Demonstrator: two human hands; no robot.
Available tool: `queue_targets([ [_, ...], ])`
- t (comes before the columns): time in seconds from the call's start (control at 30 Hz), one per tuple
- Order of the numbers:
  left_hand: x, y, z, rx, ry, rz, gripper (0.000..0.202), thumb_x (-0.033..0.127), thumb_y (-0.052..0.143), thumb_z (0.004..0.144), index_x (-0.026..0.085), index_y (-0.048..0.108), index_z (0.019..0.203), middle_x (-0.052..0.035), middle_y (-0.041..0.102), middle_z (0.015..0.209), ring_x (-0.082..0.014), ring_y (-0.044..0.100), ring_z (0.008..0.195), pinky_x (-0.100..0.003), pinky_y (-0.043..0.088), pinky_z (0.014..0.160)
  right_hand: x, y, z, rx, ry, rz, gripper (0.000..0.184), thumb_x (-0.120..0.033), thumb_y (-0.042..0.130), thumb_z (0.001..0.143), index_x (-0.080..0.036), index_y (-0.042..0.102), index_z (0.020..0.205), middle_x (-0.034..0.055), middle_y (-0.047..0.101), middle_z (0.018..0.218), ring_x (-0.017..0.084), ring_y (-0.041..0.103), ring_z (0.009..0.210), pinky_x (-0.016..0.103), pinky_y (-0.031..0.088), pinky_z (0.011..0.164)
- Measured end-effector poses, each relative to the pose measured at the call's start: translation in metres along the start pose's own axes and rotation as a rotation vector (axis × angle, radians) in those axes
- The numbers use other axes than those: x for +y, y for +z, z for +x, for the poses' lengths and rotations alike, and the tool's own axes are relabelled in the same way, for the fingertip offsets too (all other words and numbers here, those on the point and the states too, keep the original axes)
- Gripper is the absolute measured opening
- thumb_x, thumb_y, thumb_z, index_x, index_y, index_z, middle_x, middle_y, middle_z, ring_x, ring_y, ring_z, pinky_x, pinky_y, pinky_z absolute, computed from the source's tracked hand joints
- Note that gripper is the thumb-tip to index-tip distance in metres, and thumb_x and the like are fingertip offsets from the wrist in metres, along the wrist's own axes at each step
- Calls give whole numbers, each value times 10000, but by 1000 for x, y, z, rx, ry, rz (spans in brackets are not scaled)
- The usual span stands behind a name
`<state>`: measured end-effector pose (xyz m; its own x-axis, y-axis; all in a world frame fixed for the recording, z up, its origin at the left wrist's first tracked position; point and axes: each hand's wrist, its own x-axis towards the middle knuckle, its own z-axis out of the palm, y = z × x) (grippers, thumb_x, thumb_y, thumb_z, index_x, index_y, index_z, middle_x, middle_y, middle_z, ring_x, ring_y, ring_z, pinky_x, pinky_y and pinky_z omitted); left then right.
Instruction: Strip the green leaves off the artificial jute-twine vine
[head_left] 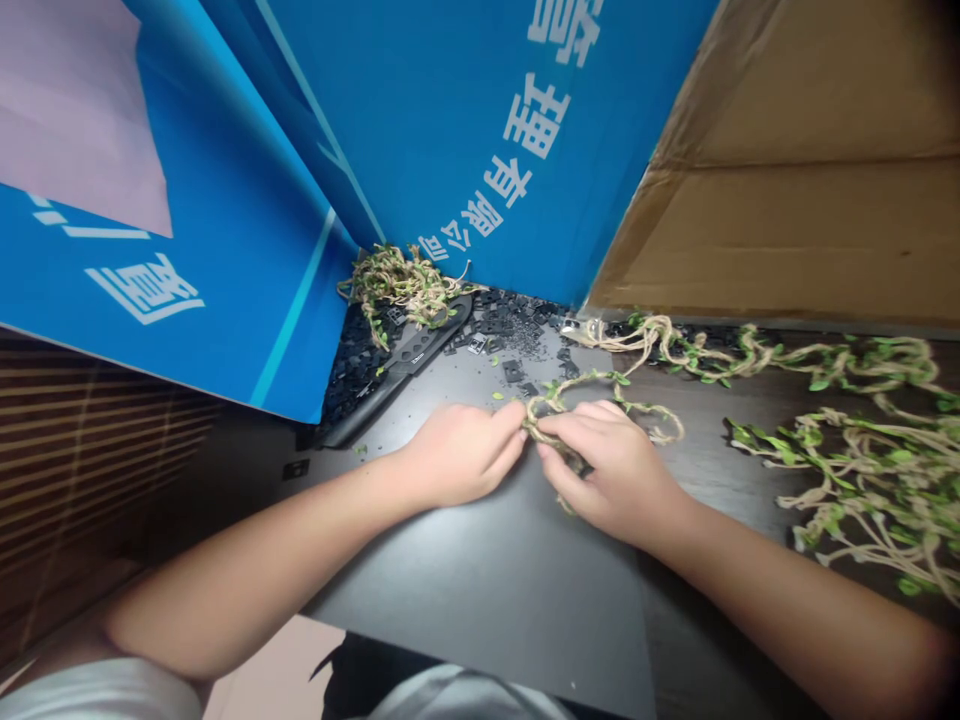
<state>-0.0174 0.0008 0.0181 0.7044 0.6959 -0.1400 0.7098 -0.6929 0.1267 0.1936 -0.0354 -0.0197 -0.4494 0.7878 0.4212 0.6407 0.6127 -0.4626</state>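
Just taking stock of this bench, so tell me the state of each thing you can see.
Left hand: pinching the leafy jute vine
Right hand: gripping the same vine
Loose vines: spread across the dark tabletop
Corner vine bundle: heaped
Small black pieces: scattered
Blue printed board: tilted
Cardboard sheet: upright

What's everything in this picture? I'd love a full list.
Blue printed panels: two, blue with white characters, back and left.
Corrugated brown cardboard sheet: one, brown, back right.
Leafy jute-twine vines: several, tan and green, back corner, right, between the hands.
Small plastic pieces: many, black, back centre.
Flat mat: one, dark grey, under the hands.
Left hand: one, bare, pinching a vine.
Right hand: one, bare, gripping that vine.
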Motion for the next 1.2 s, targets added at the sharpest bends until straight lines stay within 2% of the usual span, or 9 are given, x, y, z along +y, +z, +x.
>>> queue_targets([
  [0.1,0,0,0,-4,12,11,281,383,289,1073,204,504,1061,-22,685,698,-228,656,587,-295,386,533,2,1,0,7,-16,7,101,-260,571,1001,-194,634,958,27,677,841,196,537,793,347,360,764],
  [0.37,-1,1,-1,32,5,20,248,372,308,1068,212,496,1049,-9,678,679,-238,673,600,-302,357,514,4,2,-3,-1,-7,12,209,-92,526,897,-195,650,1029,10,631,736,182,507,698,336,363,723],
  [0.5,-1,1,0,25,9,27,256,372,301,1068,211,498,1036,-10,674,675,-233,675,599,-296,358,512,1,1,-1,4,10,1,95,-198,561,957,-197,646,999,4,615,715,181,513,698,343,358,731],
  [0.6,-1,1,0,17,19,32,273,381,294,1068,207,500,1030,-12,669,672,-228,670,590,-294,364,509,2,1,0,3,-6,11,107,-267,561,1008,-201,631,963,27,660,818,189,543,772,342,365,752],
  [0.7,-1,1,0,17,20,32,275,381,294,1067,205,502,1034,-13,670,673,-227,669,591,-294,374,514,5,3,0,-12,-22,26,103,-192,529,1006,-201,626,971,42,684,896,199,545,818,339,378,756],
  [0.9,-1,0,0,14,0,0,257,373,307,1066,208,504,1055,-13,681,689,-227,672,605,-292,395,536,3,2,-1,15,-22,9,213,-81,554,866,-187,641,1028,16,675,816,187,530,745,341,382,735],
  [1.03,0,0,0,5,2,-16,260,374,309,1064,205,507,1060,-18,678,692,-225,668,603,-292,409,543,0,1,0,8,-2,16,58,-187,588,938,-197,638,965,-6,623,721,173,524,706,343,368,729],
  [1.13,-1,0,0,5,5,-22,274,384,303,1063,203,509,1062,-22,676,692,-222,653,584,-294,407,540,2,1,1,8,-4,29,115,-278,585,999,-202,634,929,24,654,817,187,561,791,348,387,767],
  [1.2,-1,0,0,5,1,-31,281,385,295,1065,204,510,1063,-22,674,689,-220,645,576,-295,404,541,4,2,1,11,-13,40,114,-244,555,1012,-202,635,942,41,668,887,194,564,832,347,397,780],
])
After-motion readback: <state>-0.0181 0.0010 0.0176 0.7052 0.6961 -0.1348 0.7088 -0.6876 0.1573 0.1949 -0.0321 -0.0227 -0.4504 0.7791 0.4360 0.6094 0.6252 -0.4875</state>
